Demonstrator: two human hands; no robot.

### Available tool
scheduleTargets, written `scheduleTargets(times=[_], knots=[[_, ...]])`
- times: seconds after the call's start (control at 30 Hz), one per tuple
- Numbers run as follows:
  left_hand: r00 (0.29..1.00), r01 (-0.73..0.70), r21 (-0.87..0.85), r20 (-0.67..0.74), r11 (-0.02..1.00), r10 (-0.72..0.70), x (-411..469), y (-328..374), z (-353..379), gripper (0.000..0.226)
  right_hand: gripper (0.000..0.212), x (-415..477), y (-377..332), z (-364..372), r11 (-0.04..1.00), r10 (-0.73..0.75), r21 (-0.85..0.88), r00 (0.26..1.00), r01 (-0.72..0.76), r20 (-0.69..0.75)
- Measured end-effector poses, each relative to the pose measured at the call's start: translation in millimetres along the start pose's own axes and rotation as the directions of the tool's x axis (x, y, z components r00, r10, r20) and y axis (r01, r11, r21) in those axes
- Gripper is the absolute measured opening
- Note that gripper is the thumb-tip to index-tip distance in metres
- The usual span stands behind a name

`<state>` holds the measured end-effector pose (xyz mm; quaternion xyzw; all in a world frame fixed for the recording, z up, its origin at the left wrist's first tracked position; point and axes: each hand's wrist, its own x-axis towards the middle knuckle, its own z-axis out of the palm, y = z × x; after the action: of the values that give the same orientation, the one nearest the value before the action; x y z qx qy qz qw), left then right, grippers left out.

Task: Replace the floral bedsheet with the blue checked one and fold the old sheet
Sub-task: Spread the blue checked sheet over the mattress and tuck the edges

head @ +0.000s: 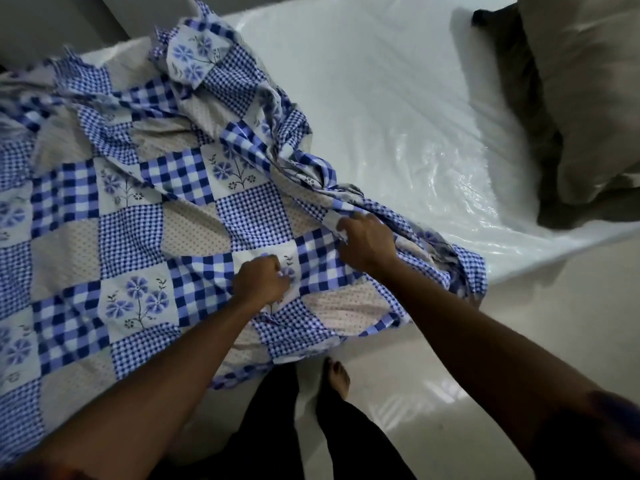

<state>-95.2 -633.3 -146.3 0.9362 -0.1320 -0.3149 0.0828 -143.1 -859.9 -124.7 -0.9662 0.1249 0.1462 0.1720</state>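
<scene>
Blue checked sheet (145, 220): spread over the bed's left part, its bunched ridge running from far edge to near edge
Left hand (261, 280): fist tight on cloth by the near edge
Right hand (367, 242): gripping the ridge, nearer the bare mattress (398, 116)
Coming move: likely a pull rightward, across the ridge's long axis

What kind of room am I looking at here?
Most likely a bedroom: a white mattress wrapped in shiny clear plastic, a blue-and-white checked cloth bedsheet with flower squares half spread over it, and plump grey fabric pillows piled at one end.
</scene>
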Motion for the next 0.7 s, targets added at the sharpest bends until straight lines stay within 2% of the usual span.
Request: scheduleTargets(times=[0.03,0.1,0.17,0.27,0.33,0.37,0.4,0.47,0.53,0.6,0.63,0.67,0.7], knots=[[0.998,-0.017,-0.049,-0.054,0.999,0.014,14.4,-1.1,-11.1,0.039,0.035,18.8,-8.1,3.0,0.997,-0.044,0.054,0.997,0.048,-0.062],[0.995,-0.039,-0.114,-0.090,0.993,0.028,47.4,-6.2,-30.6,0.051,0.044,55.2,-26.9,6.4,0.992,-0.104,0.052,0.976,0.116,-0.194],[0.993,-0.030,-0.106,-0.114,0.994,0.018,92.0,-17.4,-49.9,0.061,0.057,97.1,-47.2,3.4,0.993,-0.101,0.032,0.951,0.115,-0.294],[0.987,-0.047,-0.039,-0.153,0.998,0.040,146.0,-23.9,-75.5,0.072,0.069,148.1,-63.6,-4.8,0.994,-0.101,-0.053,0.968,0.091,-0.229],[0.992,-0.048,-0.003,-0.120,0.999,0.047,183.8,-29.8,-88.8,0.077,0.066,183.7,-58.0,-5.5,0.987,-0.123,-0.115,0.984,0.108,-0.131],[0.994,-0.064,-0.004,-0.089,0.998,0.063,200.4,-34.0,-94.6,0.081,0.062,200.5,-47.6,-8.4,0.991,-0.117,-0.078,0.987,0.108,-0.114],[0.996,-0.085,-0.023,-0.043,0.996,0.084,214.3,-38.7,-98.4,0.085,0.056,215.6,-34.0,-13.5,0.997,-0.077,-0.004,0.988,0.077,-0.134],[0.991,-0.130,-0.041,0.035,0.991,0.131,228.8,-47.1,-100.9,0.092,0.046,236.7,0.9,-28.0,0.984,0.133,0.152,0.961,-0.097,-0.242],[0.989,-0.129,0.041,0.078,0.991,0.126,240.5,-55.6,-101.7,0.094,0.038,252.1,35.5,-47.7,0.904,0.408,0.265,0.862,-0.335,-0.302],[0.993,-0.090,0.090,0.089,0.992,0.082,250.2,-56.9,-111.7,0.095,0.040,259.0,58.7,-64.7,0.808,0.585,0.295,0.755,-0.511,-0.294],[0.995,-0.076,0.105,0.076,0.992,0.068,257.0,-55.5,-121.1,0.093,0.045,262.9,62.4,-71.4,0.801,0.598,0.264,0.746,-0.538,-0.293],[0.997,-0.067,0.118,0.053,0.991,0.061,261.8,-52.9,-130.8,0.088,0.054,265.5,62.0,-74.9,0.837,0.547,0.211,0.776,-0.504,-0.315],[0.998,-0.067,0.119,0.002,0.991,0.067,269.3,-50.4,-140.4,0.081,0.062,269.8,59.0,-75.1,0.900,0.435,0.144,0.828,-0.411,-0.354]])
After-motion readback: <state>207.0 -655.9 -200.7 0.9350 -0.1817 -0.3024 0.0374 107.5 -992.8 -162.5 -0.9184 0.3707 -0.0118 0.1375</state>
